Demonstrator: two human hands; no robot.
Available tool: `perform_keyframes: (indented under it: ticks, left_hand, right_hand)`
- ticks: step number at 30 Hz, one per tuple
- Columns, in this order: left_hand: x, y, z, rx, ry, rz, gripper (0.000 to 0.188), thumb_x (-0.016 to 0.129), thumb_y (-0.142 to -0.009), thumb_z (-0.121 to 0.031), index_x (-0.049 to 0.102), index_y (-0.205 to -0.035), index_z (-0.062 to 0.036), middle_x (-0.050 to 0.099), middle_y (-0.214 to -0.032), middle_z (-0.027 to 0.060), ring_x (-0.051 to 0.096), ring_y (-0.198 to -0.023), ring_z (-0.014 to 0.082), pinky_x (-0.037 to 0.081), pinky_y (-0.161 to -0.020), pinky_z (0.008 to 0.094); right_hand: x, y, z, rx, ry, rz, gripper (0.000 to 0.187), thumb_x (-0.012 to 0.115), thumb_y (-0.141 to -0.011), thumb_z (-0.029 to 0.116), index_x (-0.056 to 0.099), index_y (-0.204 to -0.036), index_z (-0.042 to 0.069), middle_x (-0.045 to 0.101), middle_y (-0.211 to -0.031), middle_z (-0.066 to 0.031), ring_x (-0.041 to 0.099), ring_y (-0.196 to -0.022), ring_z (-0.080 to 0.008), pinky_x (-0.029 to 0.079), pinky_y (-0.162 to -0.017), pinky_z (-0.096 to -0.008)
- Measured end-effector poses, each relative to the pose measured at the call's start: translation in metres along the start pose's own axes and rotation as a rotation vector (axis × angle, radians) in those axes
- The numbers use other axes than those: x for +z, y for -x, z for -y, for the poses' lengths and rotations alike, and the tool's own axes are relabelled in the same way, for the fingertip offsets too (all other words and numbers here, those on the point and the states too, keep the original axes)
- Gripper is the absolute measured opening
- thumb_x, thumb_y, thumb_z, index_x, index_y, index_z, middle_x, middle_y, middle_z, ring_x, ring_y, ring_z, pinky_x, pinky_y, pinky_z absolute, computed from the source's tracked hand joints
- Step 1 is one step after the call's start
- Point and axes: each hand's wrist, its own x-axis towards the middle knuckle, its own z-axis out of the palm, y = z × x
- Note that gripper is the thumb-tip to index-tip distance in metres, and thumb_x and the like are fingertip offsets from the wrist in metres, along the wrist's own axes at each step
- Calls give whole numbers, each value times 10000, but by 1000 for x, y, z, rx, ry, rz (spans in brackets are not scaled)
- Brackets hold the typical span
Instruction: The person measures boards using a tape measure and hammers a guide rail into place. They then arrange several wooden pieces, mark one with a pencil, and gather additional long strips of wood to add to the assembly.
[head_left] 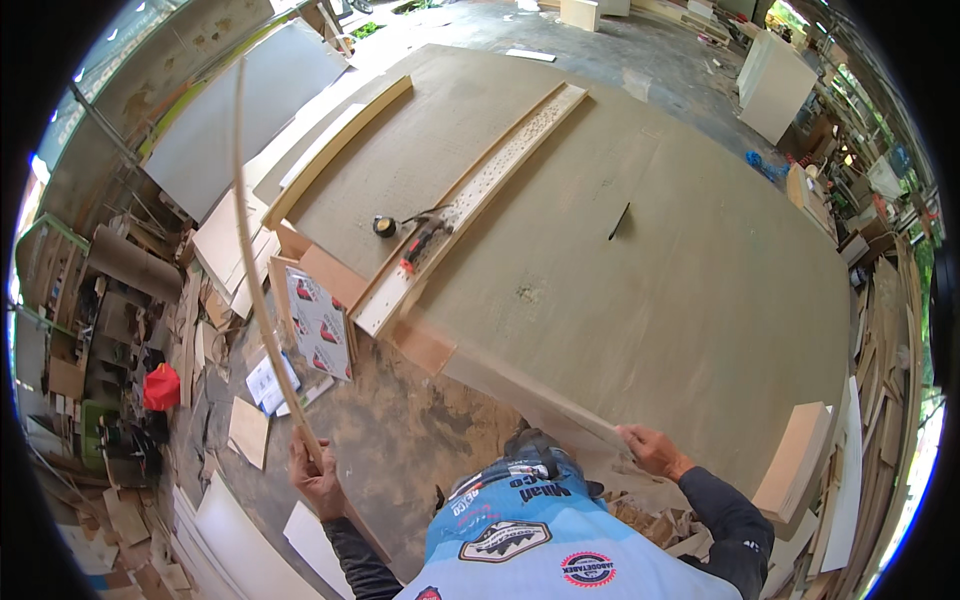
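Observation:
My left hand [317,478] is wrapped round a long, thin wooden strip [250,240], which stands up beside the worktable and bends in the view. My right hand [655,452] closes on the near edge of the large greenish-brown worktable [700,290], its fingertips partly hidden. A white board [490,190] dotted with small marks lies across the tabletop. On that board rests a hammer [428,240] with a red and black handle. Left of it sits a round black tape measure [384,226]. A thin dark pen-like stick [620,222] lies farther right.
A long pale beam [345,145] lies on the table's left part, and stacked wooden blocks [792,462] sit at its right corner. Offcuts and a printed sheet [318,322] stand by the left side. Scrap wood [880,350] is piled to the right; a white cabinet [777,85] stands behind.

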Motion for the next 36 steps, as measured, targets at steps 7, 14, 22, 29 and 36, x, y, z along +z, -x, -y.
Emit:
perform_keyframes:
  ticks: [7,14,22,29,36]
  left_hand:
    - [105,-50,20,167,-11,289,656,648,-826,93,482,-1456,16,620,-1171,99,664,-907,153,549,-738,275]
    - [194,-98,36,479,-299,614,584,657,-820,-20,531,-1385,54,680,-1064,211,660,-990,370,524,-856,411]
    - [245,-161,99,622,-345,702,600,692,-813,-40,534,-1388,21,690,-934,175,613,-894,343,507,-780,405]
    - [239,-190,128,745,-325,758,568,685,-826,-15,557,-1380,-21,693,-867,163,578,-795,341,505,-757,412]
    - [240,-197,146,824,-334,709,489,638,-872,-27,581,-1358,-40,681,-1175,158,578,-903,352,495,-828,421]
  right_hand:
    - [12,-72,-19,474,1,-573,350,553,-934,26,569,-1279,-31,590,-1084,-228,635,-897,-397,518,-744,-455]
    - [34,-134,-21,659,-245,-735,292,543,-970,83,578,-1221,-62,567,-985,-206,581,-797,-345,479,-690,-408]
    - [2,-207,-43,706,-299,-949,258,567,-954,73,587,-1158,-83,521,-850,-151,504,-668,-246,423,-606,-371]
    - [-3,-251,-42,795,-353,-1060,279,593,-945,76,604,-1161,-101,539,-854,-124,492,-667,-205,430,-610,-335]
    - [7,-287,-53,788,-387,-1087,303,623,-930,91,615,-1176,-85,565,-871,-85,493,-689,-160,433,-633,-315]
